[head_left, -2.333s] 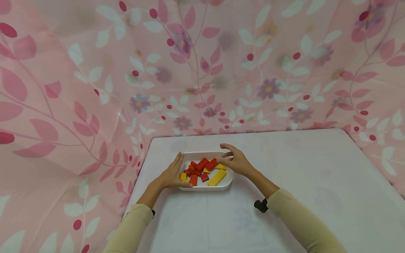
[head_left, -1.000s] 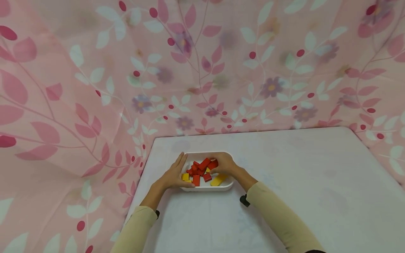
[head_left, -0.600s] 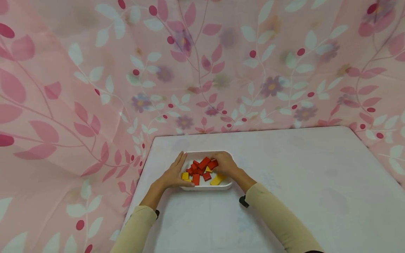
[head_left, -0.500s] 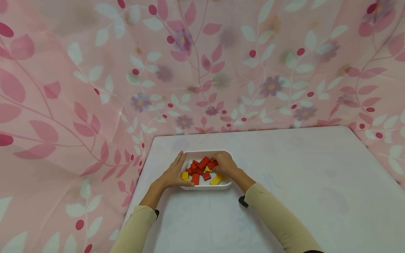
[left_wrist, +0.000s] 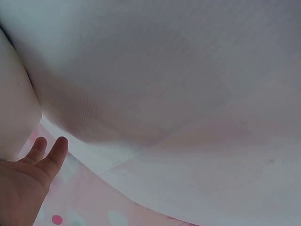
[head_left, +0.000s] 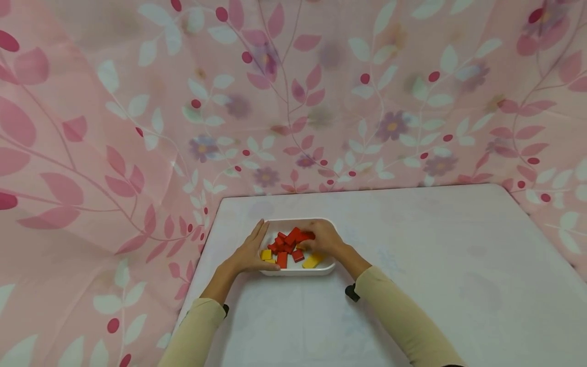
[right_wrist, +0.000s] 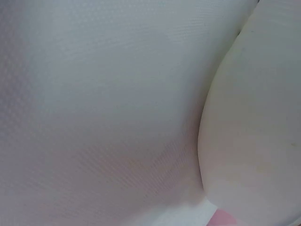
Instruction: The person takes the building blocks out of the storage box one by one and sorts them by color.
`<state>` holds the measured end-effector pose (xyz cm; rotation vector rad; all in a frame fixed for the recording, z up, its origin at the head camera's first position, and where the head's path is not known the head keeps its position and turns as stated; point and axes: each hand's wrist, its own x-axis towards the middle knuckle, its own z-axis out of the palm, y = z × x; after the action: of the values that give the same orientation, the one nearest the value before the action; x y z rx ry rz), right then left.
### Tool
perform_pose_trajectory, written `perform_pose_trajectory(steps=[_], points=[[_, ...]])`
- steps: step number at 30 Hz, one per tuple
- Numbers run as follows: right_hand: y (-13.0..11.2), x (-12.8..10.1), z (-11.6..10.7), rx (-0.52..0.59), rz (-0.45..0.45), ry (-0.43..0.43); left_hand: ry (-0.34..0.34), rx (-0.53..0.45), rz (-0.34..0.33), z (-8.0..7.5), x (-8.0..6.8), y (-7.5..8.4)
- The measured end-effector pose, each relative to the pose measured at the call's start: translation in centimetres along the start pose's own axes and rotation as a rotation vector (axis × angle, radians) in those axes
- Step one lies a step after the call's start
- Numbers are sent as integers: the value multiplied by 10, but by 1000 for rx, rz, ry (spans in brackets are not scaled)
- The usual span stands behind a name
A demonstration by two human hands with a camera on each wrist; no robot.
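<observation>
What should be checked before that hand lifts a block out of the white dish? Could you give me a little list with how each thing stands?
1. White dish flat on the table: ok.
2. Left hand steadying the dish's left rim, fingers straight: ok.
3. Right hand down among the red blocks: ok.
4. Right hand actually gripping a block: cannot tell, its fingers hide it.
5. Yellow blocks inside the dish, none spilled: ok.
6. Wrist views useful: not ok, they show only white surface.

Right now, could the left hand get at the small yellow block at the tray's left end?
Probably yes: the left hand rests against the white tray beside the yellow block, with nothing between them.
</observation>
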<state>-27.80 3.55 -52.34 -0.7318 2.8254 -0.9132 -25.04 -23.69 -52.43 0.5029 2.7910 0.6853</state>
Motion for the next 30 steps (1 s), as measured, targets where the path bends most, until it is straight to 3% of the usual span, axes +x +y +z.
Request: perform_pose_trajectory(steps=[10, 20, 30], points=[[-4, -1, -2, 152, -33, 49, 2, 2, 6, -2, -3, -4], [-3, -1, -5, 215, -32, 87, 10, -11, 8, -4, -2, -2], [-2, -7, -12, 265, 8, 55, 12, -26, 6, 3, 0, -1]])
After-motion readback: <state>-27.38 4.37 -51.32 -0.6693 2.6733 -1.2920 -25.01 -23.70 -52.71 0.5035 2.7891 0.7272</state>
